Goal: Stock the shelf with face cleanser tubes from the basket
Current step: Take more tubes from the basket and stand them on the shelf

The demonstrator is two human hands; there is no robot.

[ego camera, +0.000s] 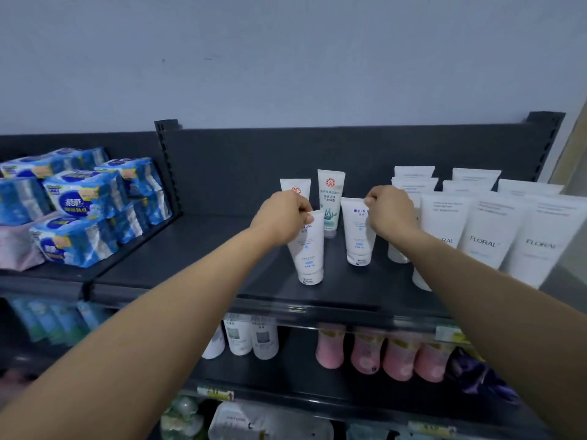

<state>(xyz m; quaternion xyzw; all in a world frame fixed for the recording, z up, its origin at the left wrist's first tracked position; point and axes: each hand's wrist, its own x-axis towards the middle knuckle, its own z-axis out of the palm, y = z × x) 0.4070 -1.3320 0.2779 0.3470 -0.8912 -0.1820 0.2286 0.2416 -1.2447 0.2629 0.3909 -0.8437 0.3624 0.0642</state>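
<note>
Left hand [281, 214] and right hand [389, 211] each pinching an upright cleanser tube, left tube [307, 249], right tube [357, 231], on the dark shelf [197, 258].

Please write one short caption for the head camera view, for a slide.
Left hand and right hand each stand a white cleanser tube on the dark shelf.

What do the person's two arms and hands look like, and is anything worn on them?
Both forearms are bare up to the edge of the picture: no sleeve shows on either. The left hand and the right hand wear no gloves. No watch, bracelet or ring can be seen on the wrists or on the fingers that show. No markings appear on either arm.
</note>
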